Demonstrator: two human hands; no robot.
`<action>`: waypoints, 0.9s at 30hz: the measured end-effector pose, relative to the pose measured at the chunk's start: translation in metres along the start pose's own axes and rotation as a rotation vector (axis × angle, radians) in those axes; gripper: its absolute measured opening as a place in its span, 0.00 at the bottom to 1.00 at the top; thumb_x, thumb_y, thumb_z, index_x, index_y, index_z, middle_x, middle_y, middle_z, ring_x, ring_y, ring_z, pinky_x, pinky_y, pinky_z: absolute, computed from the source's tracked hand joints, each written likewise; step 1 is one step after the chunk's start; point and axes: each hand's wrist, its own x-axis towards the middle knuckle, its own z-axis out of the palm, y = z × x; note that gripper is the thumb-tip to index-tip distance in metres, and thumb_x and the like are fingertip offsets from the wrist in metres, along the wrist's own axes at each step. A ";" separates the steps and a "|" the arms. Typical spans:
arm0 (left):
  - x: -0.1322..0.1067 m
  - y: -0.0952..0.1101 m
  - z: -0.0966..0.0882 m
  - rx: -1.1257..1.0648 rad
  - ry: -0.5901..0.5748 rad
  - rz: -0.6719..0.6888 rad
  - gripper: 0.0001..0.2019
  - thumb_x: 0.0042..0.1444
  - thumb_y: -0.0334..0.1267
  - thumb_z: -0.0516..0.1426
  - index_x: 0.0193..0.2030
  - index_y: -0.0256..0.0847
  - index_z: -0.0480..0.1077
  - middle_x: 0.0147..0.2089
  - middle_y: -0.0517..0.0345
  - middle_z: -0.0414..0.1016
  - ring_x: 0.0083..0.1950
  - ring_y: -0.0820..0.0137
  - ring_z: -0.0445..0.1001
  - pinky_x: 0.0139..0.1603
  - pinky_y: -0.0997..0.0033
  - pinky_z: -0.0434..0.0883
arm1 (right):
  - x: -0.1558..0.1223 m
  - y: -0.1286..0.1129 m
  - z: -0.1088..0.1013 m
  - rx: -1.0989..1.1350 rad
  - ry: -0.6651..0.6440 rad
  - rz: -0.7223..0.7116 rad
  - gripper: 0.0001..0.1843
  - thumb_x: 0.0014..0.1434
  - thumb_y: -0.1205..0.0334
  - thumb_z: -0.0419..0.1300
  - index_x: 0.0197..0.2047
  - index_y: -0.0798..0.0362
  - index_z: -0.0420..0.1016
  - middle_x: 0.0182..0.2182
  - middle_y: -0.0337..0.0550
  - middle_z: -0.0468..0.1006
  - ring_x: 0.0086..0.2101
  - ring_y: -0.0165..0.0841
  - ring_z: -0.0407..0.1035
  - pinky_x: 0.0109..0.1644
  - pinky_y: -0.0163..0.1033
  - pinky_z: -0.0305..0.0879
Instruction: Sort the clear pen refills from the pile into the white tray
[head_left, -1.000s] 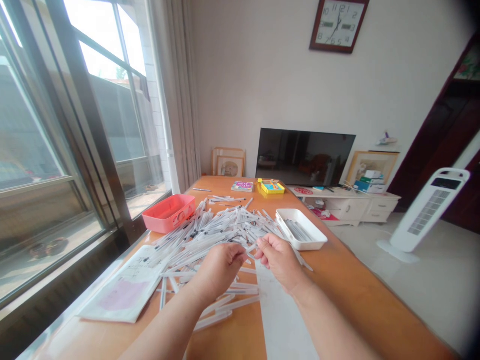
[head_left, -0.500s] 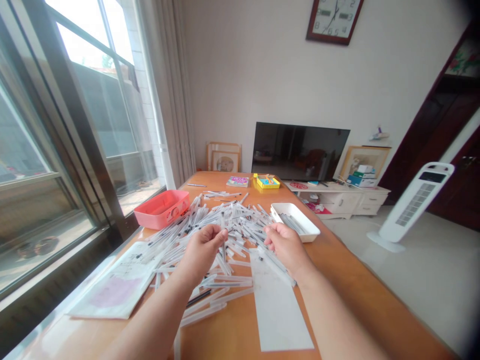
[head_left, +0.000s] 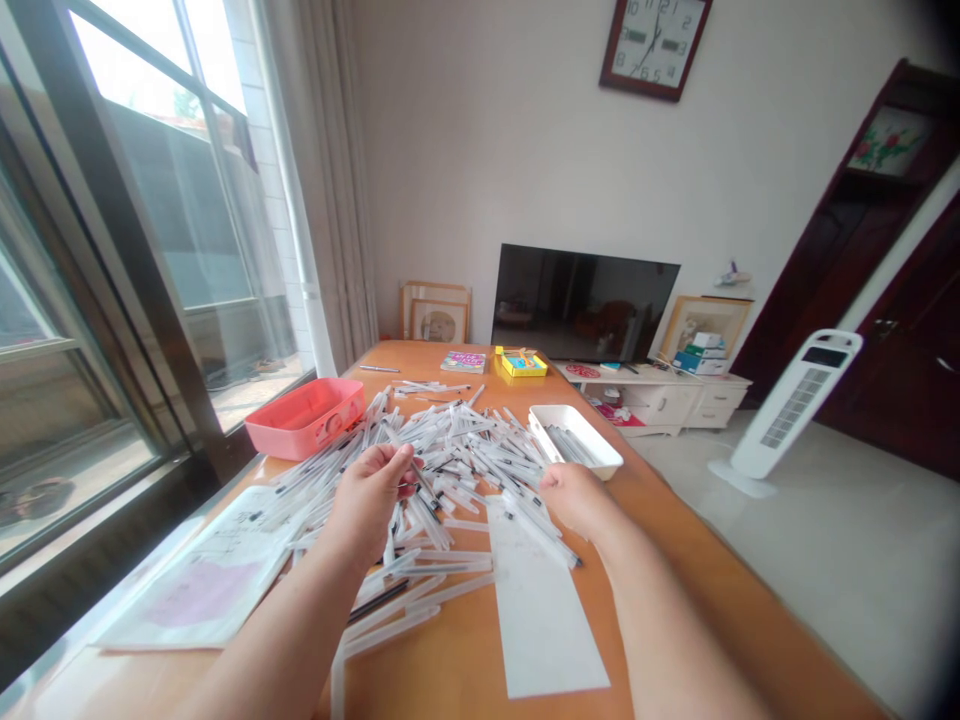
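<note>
My left hand is closed in a pinch over the heap. It grips a slim clear pen, which tilts from upper left to lower right. My right hand is closed, its fingers curled inward and mostly hidden, at the near side of the white tray. What it holds, if anything, I cannot make out. Between and beyond the hands spreads a heap of clear pen barrels, some with dark tips. Grey, slender pieces lie inside the white tray.
A red plastic basket stands left of the heap. A white paper strip lies in front, and a printed sheet at left. Farther back are a yellow box and a small colourful booklet on the wooden table.
My left hand has shifted slightly left, and its pen has gone from nearly upright to slanted. My right hand's fingers have curled out of sight near the tray. The whole view has shifted a little.
</note>
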 end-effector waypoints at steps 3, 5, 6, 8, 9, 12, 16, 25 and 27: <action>-0.001 0.000 0.001 -0.050 -0.007 -0.031 0.21 0.44 0.52 0.69 0.30 0.37 0.69 0.26 0.60 0.71 0.28 0.75 0.68 0.33 0.73 0.67 | -0.001 -0.001 0.004 -0.130 -0.056 0.032 0.04 0.49 0.67 0.62 0.24 0.51 0.75 0.18 0.38 0.74 0.22 0.31 0.65 0.28 0.34 0.51; -0.001 -0.001 0.001 -0.078 -0.010 -0.057 0.21 0.43 0.51 0.70 0.31 0.37 0.69 0.27 0.60 0.72 0.28 0.75 0.68 0.32 0.74 0.67 | -0.001 -0.002 0.007 -0.155 -0.059 0.035 0.04 0.49 0.67 0.62 0.24 0.51 0.75 0.18 0.38 0.73 0.21 0.30 0.64 0.27 0.35 0.50; -0.001 -0.001 0.001 -0.090 -0.011 -0.068 0.21 0.43 0.51 0.70 0.31 0.37 0.70 0.27 0.59 0.72 0.28 0.75 0.68 0.32 0.74 0.67 | -0.001 -0.002 0.008 -0.165 -0.055 0.034 0.04 0.49 0.68 0.61 0.24 0.51 0.75 0.19 0.38 0.74 0.20 0.30 0.63 0.27 0.35 0.49; -0.001 -0.001 0.001 -0.111 -0.014 -0.078 0.21 0.42 0.50 0.70 0.31 0.36 0.69 0.27 0.60 0.71 0.27 0.76 0.68 0.32 0.74 0.66 | 0.000 -0.002 0.011 -0.197 -0.051 0.036 0.04 0.49 0.67 0.61 0.25 0.50 0.75 0.20 0.38 0.75 0.20 0.30 0.63 0.27 0.35 0.49; -0.001 -0.001 0.001 -0.119 -0.016 -0.078 0.21 0.42 0.50 0.70 0.31 0.36 0.69 0.27 0.60 0.71 0.27 0.76 0.67 0.31 0.74 0.66 | 0.001 -0.001 0.012 -0.213 -0.051 0.036 0.04 0.50 0.66 0.61 0.25 0.50 0.76 0.21 0.39 0.75 0.21 0.30 0.63 0.27 0.35 0.49; 0.000 -0.002 0.001 -0.132 -0.020 -0.071 0.21 0.43 0.49 0.70 0.31 0.36 0.69 0.26 0.61 0.70 0.26 0.76 0.67 0.31 0.74 0.66 | 0.003 0.002 0.015 -0.240 -0.055 0.018 0.04 0.51 0.65 0.62 0.26 0.50 0.76 0.22 0.39 0.75 0.22 0.31 0.64 0.28 0.35 0.50; 0.000 -0.002 0.000 -0.130 -0.027 -0.066 0.20 0.45 0.49 0.69 0.31 0.37 0.69 0.27 0.60 0.71 0.26 0.76 0.68 0.31 0.74 0.66 | 0.006 0.004 0.017 -0.252 -0.045 -0.009 0.05 0.51 0.64 0.64 0.25 0.50 0.75 0.22 0.40 0.75 0.25 0.33 0.66 0.30 0.36 0.50; -0.001 -0.002 0.000 -0.118 -0.036 -0.069 0.20 0.46 0.49 0.69 0.31 0.37 0.68 0.26 0.61 0.71 0.26 0.77 0.67 0.30 0.75 0.65 | 0.004 0.002 0.017 -0.287 -0.064 -0.014 0.05 0.52 0.65 0.62 0.25 0.50 0.76 0.23 0.41 0.77 0.26 0.33 0.67 0.30 0.36 0.50; 0.000 -0.002 0.000 -0.120 -0.025 -0.069 0.20 0.45 0.49 0.69 0.30 0.37 0.68 0.26 0.62 0.70 0.26 0.77 0.67 0.31 0.74 0.66 | 0.003 0.000 0.014 -0.289 -0.065 -0.003 0.05 0.52 0.65 0.61 0.26 0.50 0.76 0.23 0.40 0.77 0.26 0.33 0.67 0.30 0.36 0.50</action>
